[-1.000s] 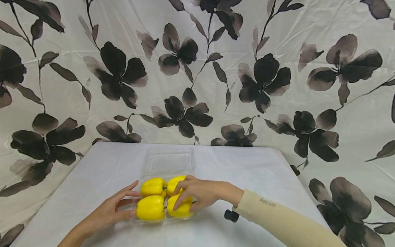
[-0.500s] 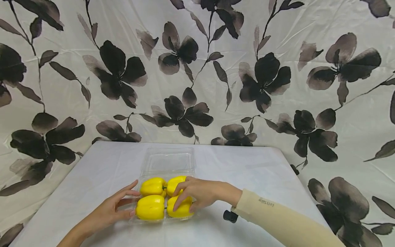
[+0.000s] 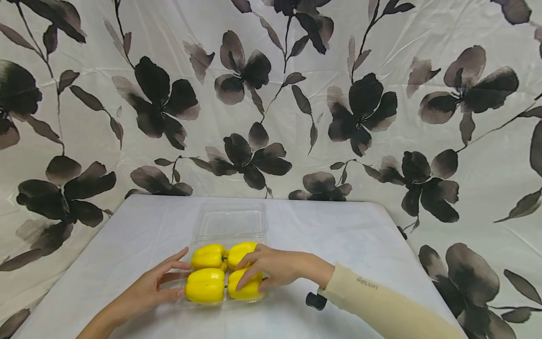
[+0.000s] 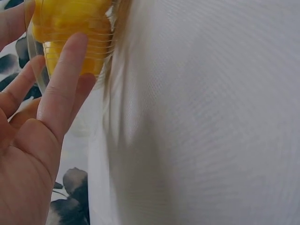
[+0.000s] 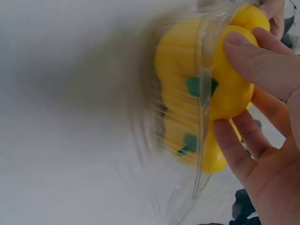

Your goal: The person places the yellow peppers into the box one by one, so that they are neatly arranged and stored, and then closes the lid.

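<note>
Several yellow bell peppers (image 3: 205, 286) lie in two rows in a clear plastic clamshell box (image 5: 202, 140), whose lid (image 3: 231, 221) is folded back on the far side. My right hand (image 3: 277, 266) grips the near right pepper (image 3: 251, 289) from above; in the right wrist view the thumb and fingers lie on either side of it, above the rim. The far right pepper (image 3: 239, 254) is partly behind that hand. My left hand (image 3: 146, 291) touches the box's left side with spread, fairly straight fingers, as the left wrist view (image 4: 65, 79) also shows.
The box stands on a white-covered table (image 3: 330, 235), near its front and left of the middle. Behind hangs a white cloth (image 3: 296, 113) with dark flowers. A black round piece (image 3: 316, 301) sits under my right wrist by the beige sleeve (image 3: 372, 296).
Both hands and the peppers stay nearly as they were. The head view shifts very slightly.
</note>
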